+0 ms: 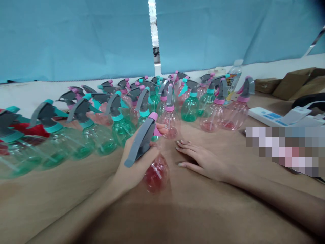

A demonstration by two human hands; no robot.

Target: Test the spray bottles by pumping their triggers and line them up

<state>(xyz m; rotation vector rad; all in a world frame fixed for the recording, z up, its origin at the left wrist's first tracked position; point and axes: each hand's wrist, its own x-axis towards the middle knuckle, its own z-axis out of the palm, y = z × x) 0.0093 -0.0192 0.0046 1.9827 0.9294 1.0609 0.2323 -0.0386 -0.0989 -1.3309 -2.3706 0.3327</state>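
Wrapped round the neck of a pink spray bottle [157, 173] is my left hand [137, 159]. The bottle is round and clear pink, with a grey and pink trigger head that tilts up past my thumb. My fingers cover its collar. To the right, my right hand [200, 157] lies flat on the brown tabletop [198, 210] with its fingers stretched out, holding nothing. Just beyond my hands stands another pink spray bottle [170, 123], upright. A green spray bottle [123, 127] stands behind my left hand.
Several green and pink spray bottles crowd the back and left, including a green one [190, 106] and a pink one [235, 113]. At the right lie a white power strip [269, 117] and cardboard [294, 83]. Behind stands a labelled plastic bottle [235, 76] before a blue sheet [101, 37].
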